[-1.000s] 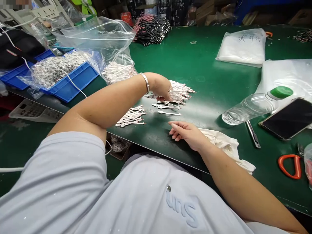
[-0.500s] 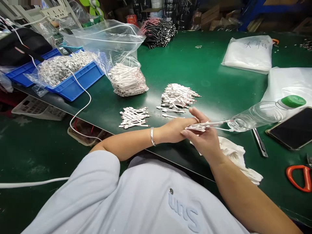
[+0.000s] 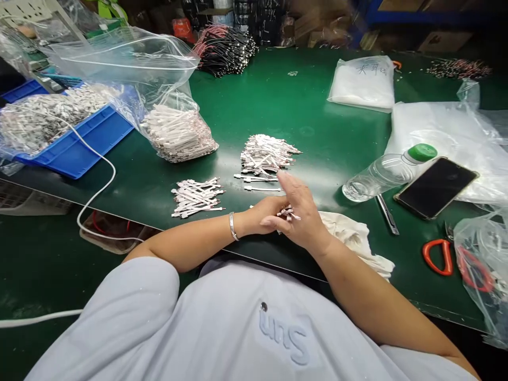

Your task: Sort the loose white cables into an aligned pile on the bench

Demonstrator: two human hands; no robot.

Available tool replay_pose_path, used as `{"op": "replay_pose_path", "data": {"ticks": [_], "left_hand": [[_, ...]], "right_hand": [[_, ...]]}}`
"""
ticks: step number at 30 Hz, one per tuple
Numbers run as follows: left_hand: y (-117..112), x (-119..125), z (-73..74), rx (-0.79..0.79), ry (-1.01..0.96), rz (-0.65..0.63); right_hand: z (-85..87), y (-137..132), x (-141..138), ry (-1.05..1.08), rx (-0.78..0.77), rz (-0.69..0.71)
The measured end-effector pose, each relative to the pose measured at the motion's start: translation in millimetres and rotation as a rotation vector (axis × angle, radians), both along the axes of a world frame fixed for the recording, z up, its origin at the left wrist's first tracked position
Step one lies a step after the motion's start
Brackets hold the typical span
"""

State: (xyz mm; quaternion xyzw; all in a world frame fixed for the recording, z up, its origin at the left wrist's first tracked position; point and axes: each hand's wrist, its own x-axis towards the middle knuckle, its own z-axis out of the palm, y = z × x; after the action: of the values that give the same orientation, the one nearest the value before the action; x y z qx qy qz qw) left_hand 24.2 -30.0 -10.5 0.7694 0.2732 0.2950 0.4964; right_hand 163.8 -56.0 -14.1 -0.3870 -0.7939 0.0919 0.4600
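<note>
My right hand point(image 3: 304, 217) is closed around a small bundle of short white connector leads point(image 3: 289, 213). The bundle's ends poke out between thumb and fingers; the rest is hidden in the grip. My left hand point(image 3: 262, 211), with a silver bracelet on its wrist, meets the right hand at the bundle, its fingers hidden behind that hand. Just beyond both hands is a loose pile of similar white leads point(image 3: 265, 153), with single leads along its near side. A smaller pile of leads point(image 3: 197, 197) lies left of my hands on the green table point(image 3: 309, 121).
At left stand a clear bag of white leads point(image 3: 180, 132) and a blue tray point(image 3: 85, 143). Right of my hands are a white cloth point(image 3: 353, 235), water bottle point(image 3: 381, 177), phone point(image 3: 438, 186), utility knife point(image 3: 388, 214) and red-handled scissors point(image 3: 438, 257). Black cables point(image 3: 226, 50) lie at the back.
The leads stuck out long to the right of my hands before; now only their ends show between them. The view has swung right, so everything on the table appears further left.
</note>
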Motion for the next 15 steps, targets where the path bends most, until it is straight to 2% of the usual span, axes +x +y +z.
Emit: {"op": "replay_pose_path", "data": {"ticks": [4, 6, 11, 15], "left_hand": [[-1, 0, 7.3, 0.02, -0.034, 0.031], [0, 0, 7.1, 0.033, -0.061, 0.048], [1, 1, -0.2, 0.026, -0.109, 0.113], [1, 1, 2.2, -0.011, -0.099, 0.076]], "right_hand": [[15.9, -6, 5, 0.02, 0.28, -0.127], [21.8, -9, 6, 0.008, 0.334, -0.162], [23.5, -9, 4, -0.025, 0.235, -0.101], [20.1, -8, 4, 0.06, 0.146, -0.033]]}}
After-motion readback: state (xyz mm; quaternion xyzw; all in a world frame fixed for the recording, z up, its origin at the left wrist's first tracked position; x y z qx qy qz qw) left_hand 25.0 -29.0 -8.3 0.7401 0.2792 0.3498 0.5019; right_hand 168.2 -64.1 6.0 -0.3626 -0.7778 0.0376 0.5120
